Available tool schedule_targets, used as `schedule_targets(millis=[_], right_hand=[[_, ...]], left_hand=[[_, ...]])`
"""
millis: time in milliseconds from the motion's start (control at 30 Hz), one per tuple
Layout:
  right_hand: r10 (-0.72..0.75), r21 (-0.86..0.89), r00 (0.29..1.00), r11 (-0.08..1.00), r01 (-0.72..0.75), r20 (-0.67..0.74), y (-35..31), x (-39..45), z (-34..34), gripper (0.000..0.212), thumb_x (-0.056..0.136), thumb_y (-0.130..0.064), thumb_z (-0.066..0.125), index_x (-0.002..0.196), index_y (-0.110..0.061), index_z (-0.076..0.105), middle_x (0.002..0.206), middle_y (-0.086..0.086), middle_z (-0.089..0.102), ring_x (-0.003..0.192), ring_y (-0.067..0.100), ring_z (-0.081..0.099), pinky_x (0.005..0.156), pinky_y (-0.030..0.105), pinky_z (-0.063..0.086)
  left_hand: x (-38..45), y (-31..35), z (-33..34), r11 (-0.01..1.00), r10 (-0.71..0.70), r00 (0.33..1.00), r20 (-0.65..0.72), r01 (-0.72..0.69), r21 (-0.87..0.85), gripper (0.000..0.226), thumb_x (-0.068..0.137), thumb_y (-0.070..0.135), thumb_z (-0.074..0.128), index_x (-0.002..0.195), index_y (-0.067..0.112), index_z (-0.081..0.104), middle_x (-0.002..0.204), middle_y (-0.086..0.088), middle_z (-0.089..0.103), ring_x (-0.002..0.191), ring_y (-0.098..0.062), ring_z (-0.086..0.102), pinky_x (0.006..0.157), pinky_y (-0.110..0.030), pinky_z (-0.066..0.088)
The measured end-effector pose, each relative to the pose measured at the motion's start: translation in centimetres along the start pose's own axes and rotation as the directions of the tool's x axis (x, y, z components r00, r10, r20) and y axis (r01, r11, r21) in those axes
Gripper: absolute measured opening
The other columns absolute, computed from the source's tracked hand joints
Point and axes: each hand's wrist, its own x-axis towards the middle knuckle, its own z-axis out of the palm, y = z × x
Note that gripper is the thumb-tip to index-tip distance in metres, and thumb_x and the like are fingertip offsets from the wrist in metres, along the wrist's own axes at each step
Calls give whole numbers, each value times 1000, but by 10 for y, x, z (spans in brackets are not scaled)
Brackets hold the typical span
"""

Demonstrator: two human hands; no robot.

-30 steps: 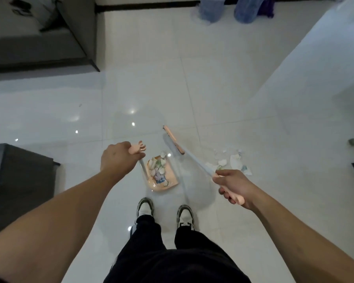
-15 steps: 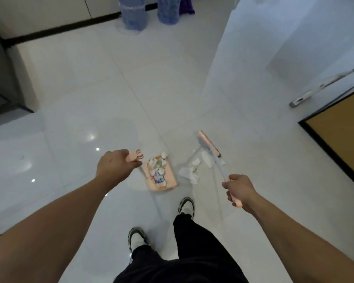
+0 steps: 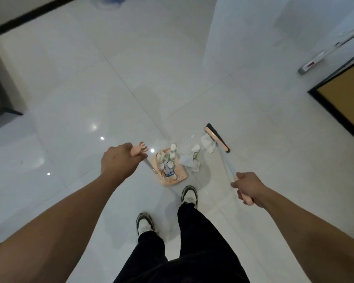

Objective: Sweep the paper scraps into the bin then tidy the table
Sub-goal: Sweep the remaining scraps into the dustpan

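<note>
My left hand grips the pink top of a long-handled dustpan's handle. The peach dustpan sits on the white floor just ahead of my feet and holds several paper scraps. My right hand grips the pink end of a broom handle. The broom head rests on the floor to the right of the pan. Loose white paper scraps lie between the broom head and the pan's mouth, some touching the pan's edge.
White glossy tiles run all around. A white wall corner stands ahead right. A brown door with a black frame is at the right, a mop-like tool beside it. Dark furniture stands at the left. My shoes are close behind the pan.
I turned to the right, so the door came into view. The broom swept the scraps leftward, closer to the dustpan. My feet shifted; both hands kept their grips.
</note>
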Motion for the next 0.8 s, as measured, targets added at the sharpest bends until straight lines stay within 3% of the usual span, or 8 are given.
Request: schedule_targets(millis=[100, 267, 333, 467, 567, 800], right_hand=[[9, -82, 997, 997, -3, 70, 11, -19, 24, 17, 90, -5, 57, 106, -11, 54, 63, 9, 47, 42, 19, 44, 42, 22, 36], [13, -82, 989, 997, -1, 145, 31, -56, 61, 37, 92, -10, 54, 128, -3, 51, 71, 10, 45, 45, 18, 39, 44, 22, 32], [21, -32, 986, 999, -16, 165, 41, -70, 78, 38, 91, -12, 56, 129, -6, 54, 71, 11, 45, 44, 16, 38, 43, 22, 31], [34, 128, 980, 990, -60, 198, 61, -91, 114, 37, 91, -19, 61, 124, -34, 55, 68, 9, 51, 43, 15, 41, 42, 22, 34], [12, 247, 972, 966, -71, 235, 74, -107, 129, 32, 91, -19, 63, 121, -28, 59, 64, 6, 50, 43, 14, 40, 40, 22, 33], [-30, 306, 995, 952, -1, 97, 87, -124, 132, 48, 89, -20, 67, 134, -29, 54, 59, 7, 54, 40, 15, 41, 39, 20, 32]], left_hand=[[5, 3, -3, 1000, 20, 1000, -1, -20, -13, 49, 67, 72, 53, 62, 23, 49, 54, 6, 53, 55, -13, 46, 48, -26, 29], [-5, 4, 3, 998, 37, 999, 19, -36, -49, 45, 68, 69, 56, 65, 24, 51, 59, 5, 56, 61, -18, 50, 51, -27, 32], [-11, 0, 4, 997, 51, 999, 21, -49, -63, 44, 69, 68, 55, 66, 24, 51, 59, 5, 56, 62, -20, 52, 52, -27, 34], [-23, -15, 5, 994, 88, 996, 24, -86, -72, 45, 71, 68, 54, 67, 24, 51, 60, 3, 56, 64, -22, 54, 52, -28, 34], [-30, -28, 3, 990, 104, 994, 30, -101, -101, 47, 70, 70, 51, 67, 23, 51, 61, 3, 56, 62, -20, 53, 51, -28, 33], [-54, -55, 4, 987, 98, 994, 41, -92, -131, 44, 69, 68, 51, 66, 24, 49, 63, 2, 57, 65, -23, 52, 53, -29, 33]])
